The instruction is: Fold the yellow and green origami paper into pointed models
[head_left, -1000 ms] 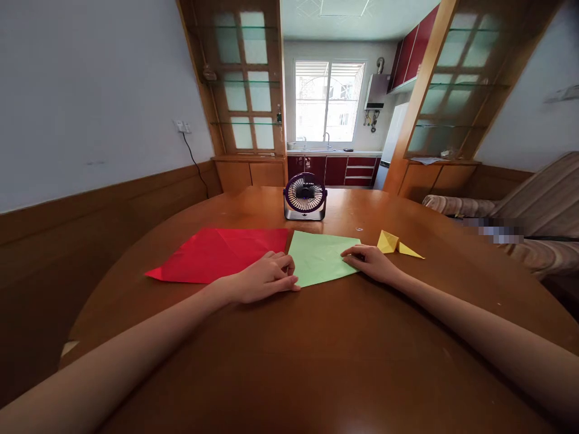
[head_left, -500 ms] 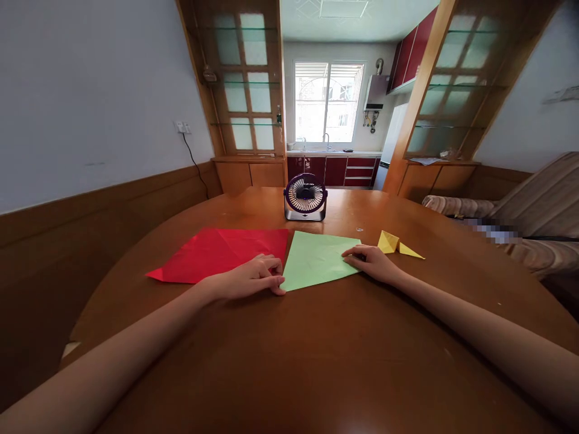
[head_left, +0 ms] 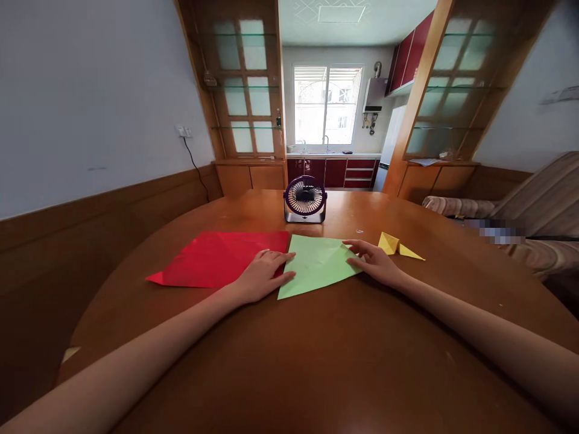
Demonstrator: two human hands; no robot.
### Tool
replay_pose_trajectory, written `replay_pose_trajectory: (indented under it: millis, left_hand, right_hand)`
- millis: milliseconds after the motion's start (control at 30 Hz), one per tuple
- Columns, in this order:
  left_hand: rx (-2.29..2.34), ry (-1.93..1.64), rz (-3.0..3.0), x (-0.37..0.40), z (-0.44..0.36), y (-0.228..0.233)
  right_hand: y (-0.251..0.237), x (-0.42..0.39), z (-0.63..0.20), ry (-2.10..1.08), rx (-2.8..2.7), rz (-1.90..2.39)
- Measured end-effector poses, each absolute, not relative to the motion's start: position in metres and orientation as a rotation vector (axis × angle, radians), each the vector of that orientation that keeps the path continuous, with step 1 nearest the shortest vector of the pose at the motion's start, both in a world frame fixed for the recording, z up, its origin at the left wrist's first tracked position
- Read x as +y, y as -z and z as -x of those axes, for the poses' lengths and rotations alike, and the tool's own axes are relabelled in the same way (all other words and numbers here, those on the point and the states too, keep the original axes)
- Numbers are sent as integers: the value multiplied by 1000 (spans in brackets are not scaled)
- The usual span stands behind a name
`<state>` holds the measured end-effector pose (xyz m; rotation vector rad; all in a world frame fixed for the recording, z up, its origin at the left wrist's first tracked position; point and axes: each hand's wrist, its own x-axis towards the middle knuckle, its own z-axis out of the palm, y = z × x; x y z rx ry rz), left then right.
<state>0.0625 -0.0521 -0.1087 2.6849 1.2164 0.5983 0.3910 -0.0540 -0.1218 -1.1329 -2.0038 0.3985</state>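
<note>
A light green sheet of paper (head_left: 312,265) lies flat on the brown table, one corner pointing toward me. My left hand (head_left: 266,274) rests at its left edge, fingers apart, thumb and fingertips on the paper. At the sheet's right edge is my right hand (head_left: 373,263), with thumb and fingers spread over the paper and nothing gripped. Left of the green sheet lies a larger red sheet of paper (head_left: 217,259), partly covered by my left hand. A folded yellow paper piece (head_left: 389,243) stands just beyond my right hand.
A small purple desk fan (head_left: 305,198) stands behind the papers on the round wooden table (head_left: 289,361). To the right is a striped sofa (head_left: 538,211). Wooden cabinets and a kitchen with a window are in the background.
My left hand has left the green sheet's near corner, moved up along the left edge and opened its fingers. My right hand's fingers have spread slightly.
</note>
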Motion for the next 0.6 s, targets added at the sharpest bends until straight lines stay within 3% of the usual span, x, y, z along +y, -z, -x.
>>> replay_pose_trajectory:
  millis: [367,600]
  left_hand:
    - [1194,-966,-2475,-57,-76,105]
    - [1199,-1068,-2619,-60,-57,100]
  right_hand:
    - [114,-65,-383,-862,-1788,883]
    - [109,-67,-390,-868,-1964,847]
